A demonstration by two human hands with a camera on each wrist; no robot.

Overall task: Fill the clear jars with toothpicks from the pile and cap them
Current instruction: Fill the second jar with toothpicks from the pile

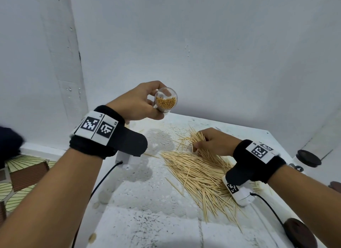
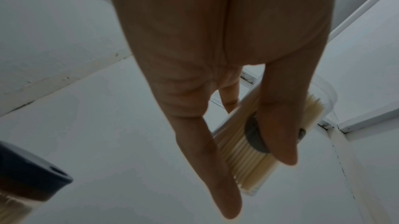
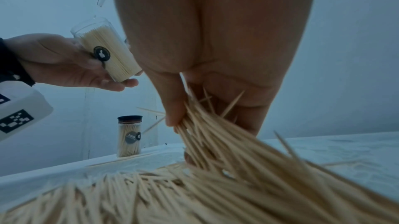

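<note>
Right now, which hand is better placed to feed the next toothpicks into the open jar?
Right. The right hand already pinches a bundle of toothpicks lifted from the pile, while the left hand holds the uncapped, partly filled jar tilted, ready to receive them.

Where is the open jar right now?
The open jar is held up in the left hand, left of and above the toothpick pile on the table; the right wrist view shows it tilted.

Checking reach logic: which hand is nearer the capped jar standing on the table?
Right. The right hand grips toothpicks at the pile's far end, down on the table where the capped jar stands beyond it. The left hand holds the open jar raised above the table.
</note>
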